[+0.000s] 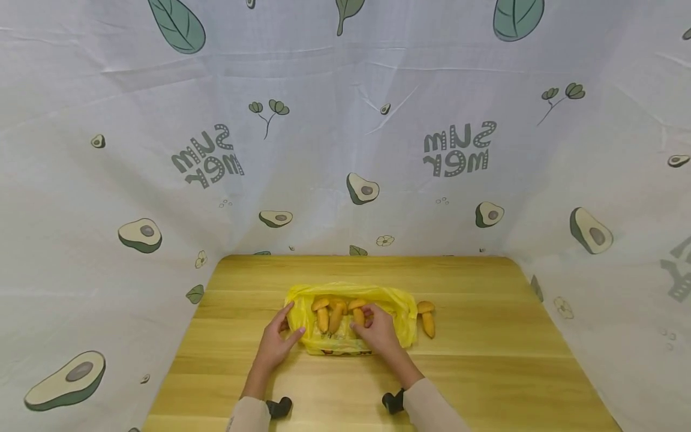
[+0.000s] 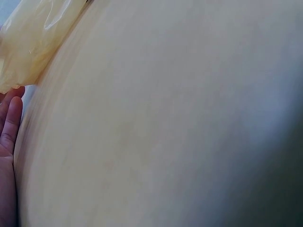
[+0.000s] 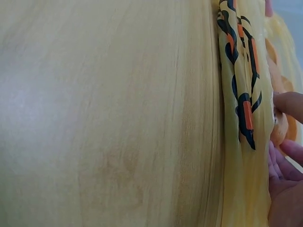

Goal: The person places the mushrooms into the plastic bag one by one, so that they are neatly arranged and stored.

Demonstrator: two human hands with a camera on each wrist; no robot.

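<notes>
Right hand (image 1: 382, 333) pinches a mushroom (image 1: 358, 303) beside two more mushrooms (image 1: 323, 319) inside a yellow bag (image 1: 400, 298), while the left hand (image 1: 274, 345), spread, touches the bag's left end; a fourth mushroom (image 1: 427, 321) lies outside, just right.

Here's pale cloth (image 1: 324, 144) hanging creased round three sides, avocados (image 1: 363, 189) and leaves (image 1: 178, 25) printed across it, wooden desk (image 1: 496, 372) below!

Yellow bag (image 1: 406, 305), mushrooms (image 1: 323, 319) inside — right fingers (image 1: 369, 310) pinching one

Glossy plstc bag (image 1: 353, 345); smooth wood-grain tbl (image 1: 486, 342).
</notes>
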